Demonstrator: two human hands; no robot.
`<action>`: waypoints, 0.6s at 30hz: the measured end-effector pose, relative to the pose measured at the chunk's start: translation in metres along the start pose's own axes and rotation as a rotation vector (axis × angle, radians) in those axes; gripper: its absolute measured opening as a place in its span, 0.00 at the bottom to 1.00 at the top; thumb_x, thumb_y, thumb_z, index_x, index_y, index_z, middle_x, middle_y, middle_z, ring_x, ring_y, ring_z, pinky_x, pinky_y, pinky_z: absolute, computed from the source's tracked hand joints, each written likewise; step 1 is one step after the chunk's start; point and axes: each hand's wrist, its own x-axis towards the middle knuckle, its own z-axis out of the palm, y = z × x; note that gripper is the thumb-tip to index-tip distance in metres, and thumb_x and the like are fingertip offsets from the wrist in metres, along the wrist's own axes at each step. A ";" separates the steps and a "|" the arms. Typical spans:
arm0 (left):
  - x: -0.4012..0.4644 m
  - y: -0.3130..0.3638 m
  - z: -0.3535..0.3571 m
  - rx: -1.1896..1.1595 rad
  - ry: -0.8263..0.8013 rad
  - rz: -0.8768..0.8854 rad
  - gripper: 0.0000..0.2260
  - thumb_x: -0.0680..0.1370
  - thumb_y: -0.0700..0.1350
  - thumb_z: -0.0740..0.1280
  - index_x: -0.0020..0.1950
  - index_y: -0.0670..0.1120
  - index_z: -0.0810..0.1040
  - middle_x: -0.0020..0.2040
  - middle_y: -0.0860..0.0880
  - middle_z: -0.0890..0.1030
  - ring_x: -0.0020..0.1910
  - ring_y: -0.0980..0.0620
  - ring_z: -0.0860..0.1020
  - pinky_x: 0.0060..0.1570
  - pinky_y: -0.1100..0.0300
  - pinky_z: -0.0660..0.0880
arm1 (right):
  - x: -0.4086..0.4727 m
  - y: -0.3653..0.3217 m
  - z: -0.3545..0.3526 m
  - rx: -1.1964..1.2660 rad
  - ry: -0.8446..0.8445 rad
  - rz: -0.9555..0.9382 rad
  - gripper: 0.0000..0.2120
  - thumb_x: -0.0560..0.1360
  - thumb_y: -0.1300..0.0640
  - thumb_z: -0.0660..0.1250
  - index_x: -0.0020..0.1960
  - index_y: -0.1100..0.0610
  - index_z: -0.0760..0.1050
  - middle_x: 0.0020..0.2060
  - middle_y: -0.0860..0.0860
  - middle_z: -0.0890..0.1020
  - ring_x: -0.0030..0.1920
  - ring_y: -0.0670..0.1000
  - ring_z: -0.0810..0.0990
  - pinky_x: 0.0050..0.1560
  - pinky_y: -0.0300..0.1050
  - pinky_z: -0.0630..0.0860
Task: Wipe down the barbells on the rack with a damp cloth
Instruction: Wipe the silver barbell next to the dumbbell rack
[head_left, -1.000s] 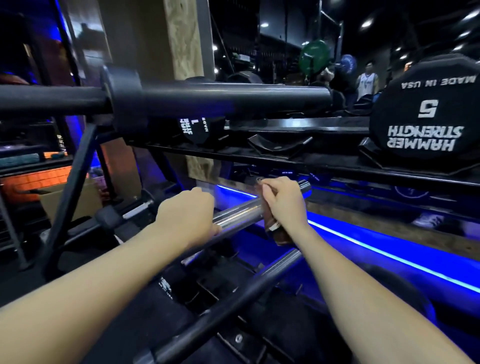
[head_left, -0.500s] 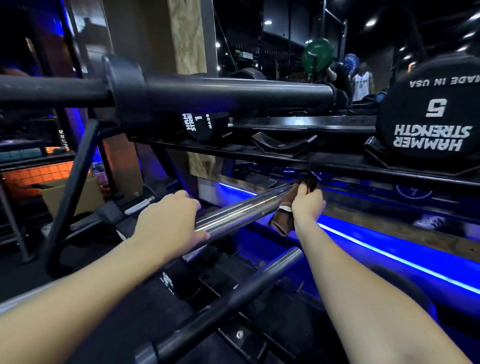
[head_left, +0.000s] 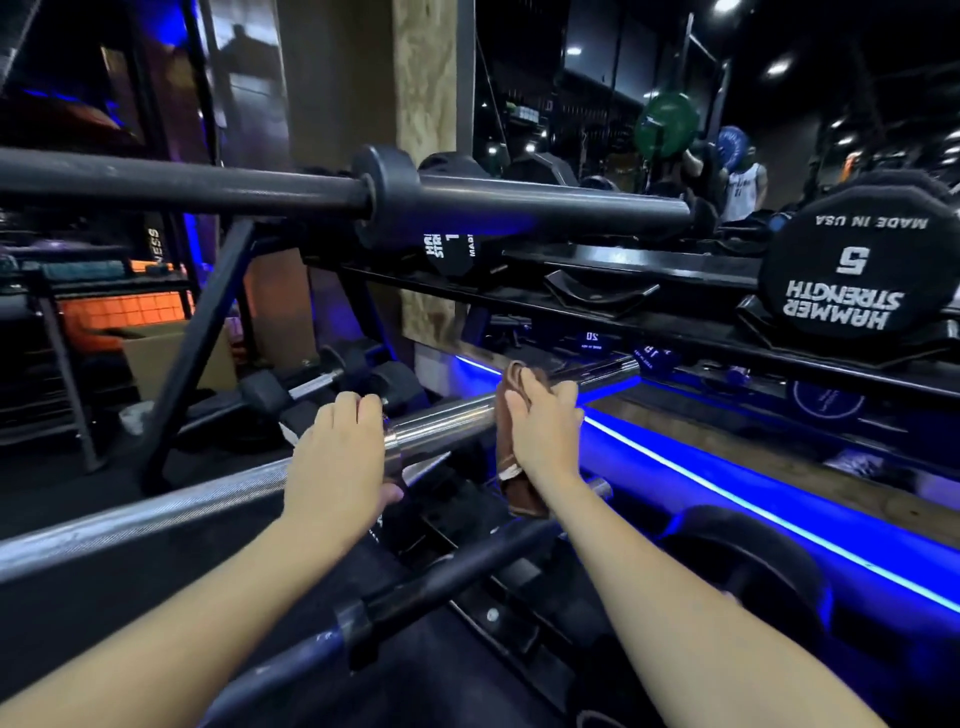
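Three barbells are seen on the rack (head_left: 197, 332); the chrome barbell (head_left: 441, 421), middle tier, is gripped at its collar by the left hand (head_left: 340, 452) | a brown cloth (head_left: 511, 457) is wrapped round its sleeve, clasped by the right hand (head_left: 545, 431) | dim gym, blue strip lighting (head_left: 753, 499) | long axis runs lower-left to upper-right.

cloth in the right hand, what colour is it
Brown, seen in the head view: the cloth is wrapped round the chrome barbell sleeve.

Brown folded cloth (head_left: 514, 457) hung over chrome barbell (head_left: 447, 422) sleeve, w/ black barbells above (head_left: 519, 210) & below (head_left: 441, 582).
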 end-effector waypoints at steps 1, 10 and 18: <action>0.000 -0.001 0.001 -0.021 0.012 -0.007 0.37 0.63 0.55 0.78 0.64 0.44 0.66 0.60 0.47 0.69 0.58 0.46 0.70 0.55 0.56 0.70 | -0.008 -0.007 0.003 -0.021 -0.007 -0.032 0.18 0.81 0.51 0.56 0.70 0.51 0.68 0.60 0.57 0.65 0.55 0.62 0.68 0.60 0.50 0.64; 0.013 -0.007 -0.008 -0.047 -0.028 -0.038 0.30 0.60 0.53 0.78 0.57 0.46 0.72 0.54 0.49 0.75 0.53 0.48 0.74 0.50 0.58 0.70 | -0.058 -0.051 0.016 -0.088 -0.113 -0.184 0.19 0.81 0.50 0.57 0.72 0.45 0.65 0.63 0.54 0.64 0.55 0.60 0.65 0.58 0.53 0.69; 0.021 -0.013 -0.025 -0.164 -0.176 -0.083 0.28 0.57 0.56 0.79 0.50 0.45 0.76 0.46 0.49 0.79 0.47 0.48 0.78 0.41 0.58 0.71 | -0.055 -0.055 -0.007 0.001 -0.262 -0.353 0.20 0.78 0.52 0.64 0.69 0.49 0.70 0.53 0.55 0.72 0.55 0.60 0.73 0.56 0.47 0.69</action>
